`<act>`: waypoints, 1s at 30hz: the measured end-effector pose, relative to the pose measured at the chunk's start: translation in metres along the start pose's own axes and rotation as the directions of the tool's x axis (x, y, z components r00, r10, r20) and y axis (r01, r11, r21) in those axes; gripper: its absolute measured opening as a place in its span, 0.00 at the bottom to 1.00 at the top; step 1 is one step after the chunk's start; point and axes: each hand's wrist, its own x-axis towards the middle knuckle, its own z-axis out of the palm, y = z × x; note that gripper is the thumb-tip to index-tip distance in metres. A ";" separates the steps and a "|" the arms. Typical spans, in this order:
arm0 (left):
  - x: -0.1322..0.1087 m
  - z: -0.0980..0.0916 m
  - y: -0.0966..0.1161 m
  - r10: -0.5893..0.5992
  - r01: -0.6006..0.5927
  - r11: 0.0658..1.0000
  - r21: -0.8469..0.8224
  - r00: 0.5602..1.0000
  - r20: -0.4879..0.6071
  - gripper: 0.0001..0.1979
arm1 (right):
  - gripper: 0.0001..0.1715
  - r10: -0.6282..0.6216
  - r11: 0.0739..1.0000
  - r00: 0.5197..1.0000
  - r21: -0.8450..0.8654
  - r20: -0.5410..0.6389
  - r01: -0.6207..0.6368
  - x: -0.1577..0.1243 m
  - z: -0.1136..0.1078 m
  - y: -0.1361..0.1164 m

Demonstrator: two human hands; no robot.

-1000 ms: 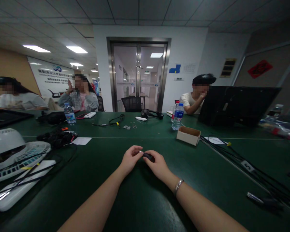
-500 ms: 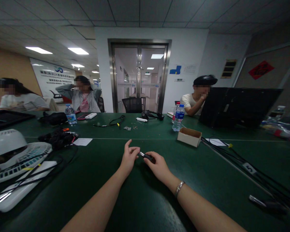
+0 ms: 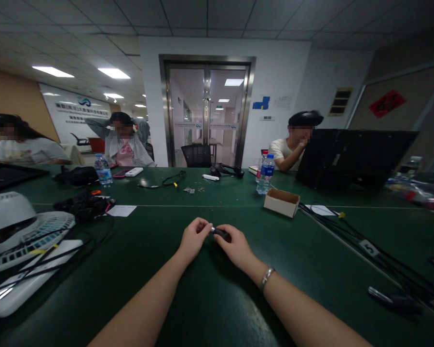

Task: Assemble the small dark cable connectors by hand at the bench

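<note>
My right hand (image 3: 236, 243) is wrapped round the dark body of a short black tool with a silver end (image 3: 220, 233), just above the green table. My left hand (image 3: 195, 238) is pinched closed at the tool's silver end, so its very tip is hidden by the fingers. Both hands nearly meet over the middle of the table. The tool's exact kind is too small to make out.
Ahead lie several small metal pieces (image 3: 189, 191), an open cardboard box (image 3: 282, 203) and a water bottle (image 3: 265, 175). A white fan (image 3: 29, 236) with cables is on the left; black cables (image 3: 350, 241) and a black-and-silver object (image 3: 394, 300) are on the right. People sit opposite.
The raised fingers of my left hand have curled in and closed on the tool's silver end. My right hand keeps its hold. The view has shifted slightly.
</note>
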 end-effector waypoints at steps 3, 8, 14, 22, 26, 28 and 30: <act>0.002 0.000 -0.005 0.023 -0.023 0.999 -0.048 1.000 0.002 0.10 | 0.11 0.001 1.000 1.000 -0.003 -0.002 -0.001 0.000 0.000 -0.001; 0.002 0.000 -0.004 0.003 -0.003 0.998 -0.064 1.000 0.001 0.10 | 0.11 0.012 1.000 1.000 -0.008 0.009 -0.012 -0.001 -0.002 -0.005; 0.001 -0.001 -0.002 -0.014 0.014 0.996 -0.084 1.000 -0.002 0.08 | 0.11 0.022 1.000 1.000 -0.009 0.006 -0.021 -0.001 -0.002 -0.005; 0.000 -0.001 -0.003 -0.011 0.010 0.997 -0.076 1.000 -0.013 0.07 | 0.11 0.027 1.000 1.000 -0.015 0.010 -0.027 -0.002 -0.003 -0.006; -0.001 -0.001 0.003 -0.015 0.013 0.996 -0.090 1.000 -0.023 0.07 | 0.12 0.022 1.000 1.000 -0.010 0.015 -0.022 -0.001 -0.001 -0.004; -0.001 0.000 0.005 -0.026 0.022 0.994 -0.103 0.999 -0.033 0.07 | 0.12 0.018 1.000 1.000 -0.014 0.011 -0.018 -0.001 0.000 -0.002; -0.001 0.000 0.006 -0.028 0.023 0.994 -0.110 0.999 -0.045 0.08 | 0.11 0.013 1.000 1.000 -0.016 0.007 -0.013 0.000 0.000 -0.002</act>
